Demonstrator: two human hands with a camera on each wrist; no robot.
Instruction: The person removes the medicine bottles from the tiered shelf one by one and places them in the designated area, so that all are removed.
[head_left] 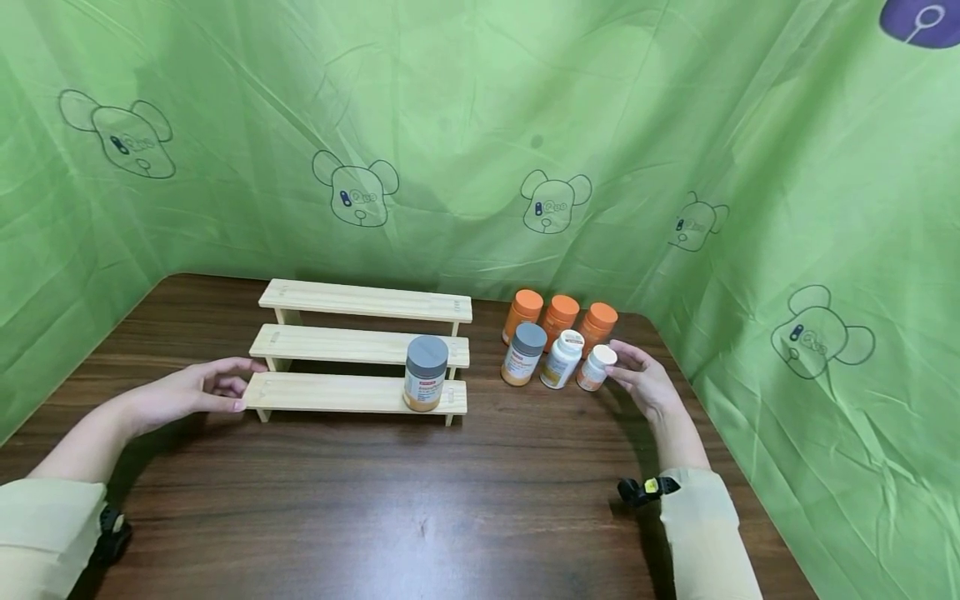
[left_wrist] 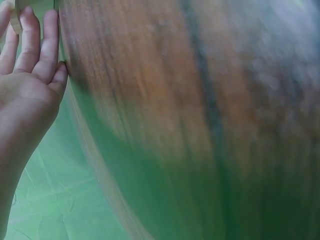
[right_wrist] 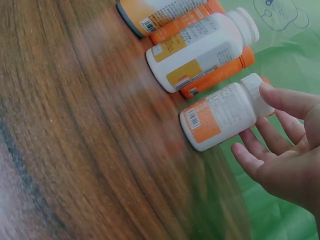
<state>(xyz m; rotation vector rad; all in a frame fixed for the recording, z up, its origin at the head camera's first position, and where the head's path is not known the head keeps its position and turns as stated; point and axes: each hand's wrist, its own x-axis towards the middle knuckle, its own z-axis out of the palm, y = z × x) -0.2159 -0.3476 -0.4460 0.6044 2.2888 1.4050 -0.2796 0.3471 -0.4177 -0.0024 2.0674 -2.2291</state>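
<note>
Only from the right wrist, loosely spread fingers (right_wrist: 272, 95) touching the small white bottle's (right_wrist: 220, 117) cap.

A pale, unpainted wooden stepped rack (head_left: 360, 354) stands on the dark brown wood-grain counter (head_left: 420, 508) before a bright green backdrop (head_left: 480, 108) printed with outlined bear heads. A grey-capped amber jar (head_left: 425, 373) sits on its lowest step. Toward the counter's right edge cluster three orange bottles (head_left: 561, 318), another grey-capped jar (head_left: 523, 353) and two white bottles, the smaller (right_wrist: 222, 116) labelled orange, the larger (right_wrist: 200, 50) yellow.
</note>
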